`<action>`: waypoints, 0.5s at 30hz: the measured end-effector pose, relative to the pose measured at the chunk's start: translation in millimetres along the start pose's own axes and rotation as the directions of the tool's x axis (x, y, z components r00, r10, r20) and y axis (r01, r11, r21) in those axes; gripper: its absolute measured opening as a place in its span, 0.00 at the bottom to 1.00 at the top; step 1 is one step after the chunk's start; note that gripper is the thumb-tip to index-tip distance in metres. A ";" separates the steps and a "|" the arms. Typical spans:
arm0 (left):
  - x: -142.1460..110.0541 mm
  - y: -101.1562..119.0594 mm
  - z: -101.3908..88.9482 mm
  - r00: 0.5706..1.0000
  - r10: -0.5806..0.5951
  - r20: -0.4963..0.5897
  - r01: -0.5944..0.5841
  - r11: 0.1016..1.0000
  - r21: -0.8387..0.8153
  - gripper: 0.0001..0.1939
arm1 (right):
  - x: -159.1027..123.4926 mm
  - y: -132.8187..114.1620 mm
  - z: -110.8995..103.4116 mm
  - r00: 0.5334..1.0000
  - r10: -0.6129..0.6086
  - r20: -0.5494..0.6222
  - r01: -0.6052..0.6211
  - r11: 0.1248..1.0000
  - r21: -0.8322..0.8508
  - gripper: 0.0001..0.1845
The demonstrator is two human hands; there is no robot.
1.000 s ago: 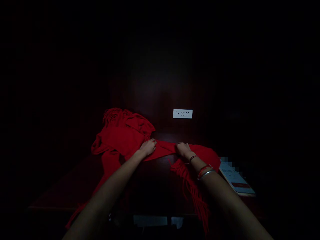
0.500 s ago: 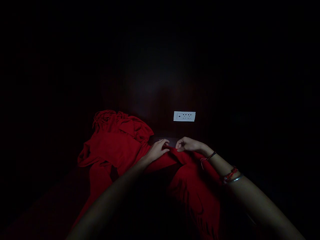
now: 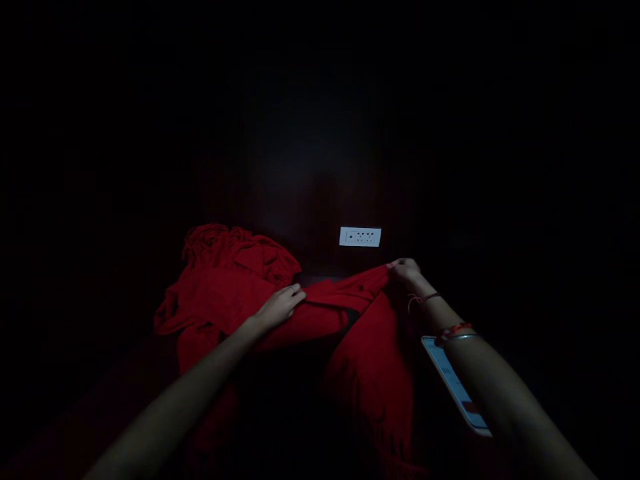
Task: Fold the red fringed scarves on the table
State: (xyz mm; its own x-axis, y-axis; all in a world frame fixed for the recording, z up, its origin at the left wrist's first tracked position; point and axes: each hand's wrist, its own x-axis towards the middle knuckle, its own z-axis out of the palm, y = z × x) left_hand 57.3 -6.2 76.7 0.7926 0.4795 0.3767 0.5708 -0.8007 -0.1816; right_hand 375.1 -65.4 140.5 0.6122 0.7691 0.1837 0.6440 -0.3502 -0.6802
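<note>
Left hand (image 3: 281, 307): palm down on the red fringed cloth (image 3: 225, 293), fingers bent at its edge; can't tell if pinching or only pressing. Surface (image 3: 115, 387): dark, faint reddish tint at far left, edges lost in shadow. Cloth lies on it, bunched into a heap left of center, fringe at the heap's back; one length hangs toward the camera, partly behind the left forearm. Center: strip of cloth stretched between the two hands, rising to the right; below it, near-black. Wall (image 3: 310, 180) behind: dark, dim glow mid-wall with a darker shadow patch, rest black. White socket plate (image 3: 360, 237) on the wall, above the stretched strip. Right hand (image 3: 405, 270): closed, gripping cloth edge, raised; more cloth drops below it, fringe toward camera. Thin wrist cord (image 3: 425, 298), bracelets (image 3: 457, 330) further up. Phone (image 3: 455, 383), screen lit, partly under the forearm in view. Far right: black.
</note>
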 end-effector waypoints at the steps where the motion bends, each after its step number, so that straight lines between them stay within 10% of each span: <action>1: -9.0 -11.0 -7.8 1.000 0.010 0.018 -0.010 1.000 -0.029 0.13 | 9.7 7.1 -13.4 0.997 0.030 -0.071 -0.031 0.999 -0.019 0.13; 6: -35.0 -53.8 -49.2 0.998 -0.018 0.059 0.024 0.995 -0.092 0.12 | 33.2 25.0 -34.3 0.983 0.007 -0.185 -0.022 0.997 -0.077 0.12; 11: -32.5 -39.7 -43.6 0.947 0.060 0.317 0.024 0.967 -0.253 0.14 | -1.2 -3.7 41.5 0.924 -0.326 0.199 0.348 0.934 -0.086 0.20; 15: -23.2 -5.9 -5.7 0.911 -0.342 0.229 0.367 0.927 -0.078 0.19 | -55.1 -27.2 113.0 0.798 -0.315 0.513 0.459 0.870 -0.180 0.36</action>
State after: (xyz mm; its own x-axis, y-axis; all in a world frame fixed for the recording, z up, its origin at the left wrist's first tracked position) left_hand 34.3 -14.6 74.2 0.5764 0.7930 0.1972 0.8034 -0.5940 0.0408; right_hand 272.0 -37.8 68.7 0.0506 0.9987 -0.0031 0.9240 -0.0480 -0.3794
